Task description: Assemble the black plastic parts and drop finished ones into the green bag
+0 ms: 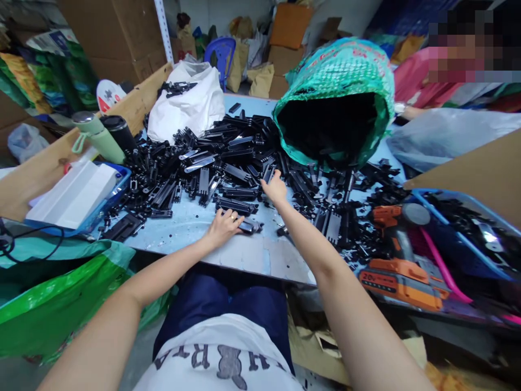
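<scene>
My left hand (223,227), with a ring on one finger, is closed over a long black part (250,226) lying near the table's front edge. Just behind it lies another black assembly (236,205). My right hand (275,187) reaches into the pile of black parts (228,141), its thumb and forefinger round a narrow black piece (267,174). Its other fingers are mostly hidden. Flat metal strips (199,163) and slotted black plates (204,180) lie in the pile left of my right hand.
A green woven sack (337,98) lies open toward me at the back. An orange cordless drill (401,255) and a blue crate (459,233) of parts stand right. Left are a white bag (187,103), a blue tray (77,228) and a green bottle (97,136). Another person (423,76) sits back right.
</scene>
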Action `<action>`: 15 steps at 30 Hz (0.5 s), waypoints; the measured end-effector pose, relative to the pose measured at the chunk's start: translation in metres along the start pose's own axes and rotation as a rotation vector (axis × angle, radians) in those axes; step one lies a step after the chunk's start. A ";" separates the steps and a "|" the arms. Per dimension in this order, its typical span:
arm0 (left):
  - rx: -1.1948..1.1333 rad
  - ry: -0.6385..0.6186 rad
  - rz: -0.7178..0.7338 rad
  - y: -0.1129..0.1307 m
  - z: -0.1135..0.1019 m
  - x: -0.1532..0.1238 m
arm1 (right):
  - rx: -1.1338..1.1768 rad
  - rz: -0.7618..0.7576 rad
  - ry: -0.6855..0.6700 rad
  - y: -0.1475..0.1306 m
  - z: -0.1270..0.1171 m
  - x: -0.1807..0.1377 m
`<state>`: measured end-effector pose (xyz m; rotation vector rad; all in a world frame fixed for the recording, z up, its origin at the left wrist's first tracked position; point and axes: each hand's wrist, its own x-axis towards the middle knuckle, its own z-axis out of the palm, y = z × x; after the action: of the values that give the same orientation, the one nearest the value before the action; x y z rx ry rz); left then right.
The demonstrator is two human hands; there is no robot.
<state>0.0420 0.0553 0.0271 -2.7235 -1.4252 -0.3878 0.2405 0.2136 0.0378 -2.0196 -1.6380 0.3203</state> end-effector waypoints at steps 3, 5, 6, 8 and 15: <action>0.016 0.073 -0.170 -0.020 -0.007 0.006 | 0.134 0.110 -0.019 -0.009 0.003 0.017; 0.045 0.146 -0.367 -0.046 -0.016 -0.005 | 0.226 0.129 -0.013 -0.008 -0.001 0.019; 0.074 0.174 -0.487 -0.060 -0.021 -0.013 | 0.261 0.120 -0.018 -0.005 -0.003 0.017; 0.150 0.181 -0.715 -0.090 -0.028 -0.030 | 0.414 0.083 -0.059 0.001 -0.010 0.006; 0.194 0.016 -0.926 -0.134 -0.024 -0.026 | 1.070 -0.046 -0.432 -0.004 -0.021 -0.079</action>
<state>-0.0856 0.1080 0.0336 -1.7494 -2.4764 -0.2590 0.2283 0.1334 0.0473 -1.1177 -1.2617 1.3491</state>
